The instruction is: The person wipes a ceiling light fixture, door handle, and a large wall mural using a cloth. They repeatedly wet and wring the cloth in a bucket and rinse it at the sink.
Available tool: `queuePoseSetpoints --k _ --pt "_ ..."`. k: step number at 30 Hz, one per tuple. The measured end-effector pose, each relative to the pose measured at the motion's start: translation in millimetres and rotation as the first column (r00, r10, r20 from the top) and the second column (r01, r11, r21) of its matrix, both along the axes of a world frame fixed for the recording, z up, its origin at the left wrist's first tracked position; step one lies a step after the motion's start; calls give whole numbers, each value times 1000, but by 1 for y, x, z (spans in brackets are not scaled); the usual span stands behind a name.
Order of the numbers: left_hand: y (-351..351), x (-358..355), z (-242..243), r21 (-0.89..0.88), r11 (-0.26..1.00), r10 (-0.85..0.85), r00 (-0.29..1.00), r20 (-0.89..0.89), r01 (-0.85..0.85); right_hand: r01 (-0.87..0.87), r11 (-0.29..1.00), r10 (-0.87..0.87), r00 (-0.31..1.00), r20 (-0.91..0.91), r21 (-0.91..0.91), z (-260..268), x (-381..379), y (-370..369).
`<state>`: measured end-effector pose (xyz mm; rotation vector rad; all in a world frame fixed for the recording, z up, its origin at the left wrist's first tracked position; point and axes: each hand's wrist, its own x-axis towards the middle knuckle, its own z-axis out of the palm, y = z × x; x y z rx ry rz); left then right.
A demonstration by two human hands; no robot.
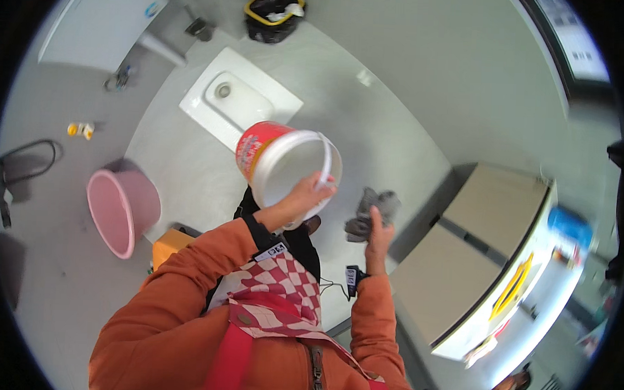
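My left hand (309, 194) grips the white handle of a red-and-white plastic bucket (264, 152). The bucket is tilted, its mouth turned towards me and its white inner wall in sight; the red side bears writing. In my right hand (378, 241) is a crumpled grey cloth (371, 210), held between thumb and fingers to the right of the bucket. Just beyond the bucket, a white squat toilet (279, 93) is set in the floor, and the bucket's base overlaps its near edge in the picture.
A pink plastic tub (149, 202) is at the left by the wall. At the far wall stands a bin (271, 31) with a black liner and yellow rim. On the right is a two-door refrigerator (448, 277) with things on top. A white cistern (104, 25) hangs upper left.
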<state>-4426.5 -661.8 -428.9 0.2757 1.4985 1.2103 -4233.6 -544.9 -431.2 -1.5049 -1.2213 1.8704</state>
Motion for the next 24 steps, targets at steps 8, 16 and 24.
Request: queuePoseSetpoints --k 8,16,24 --pt "-6 2 63 5 997 73 968 241 -76 -583 667 425 809 406 463 9 -44 -45" --pt "52 13 42 -31 999 -33 964 265 42 -413 868 242 836 493 275 86 144 -12" --pt "174 41 -75 -181 968 -60 864 499 172 49 961 -212 758 617 271 190 251 -41"
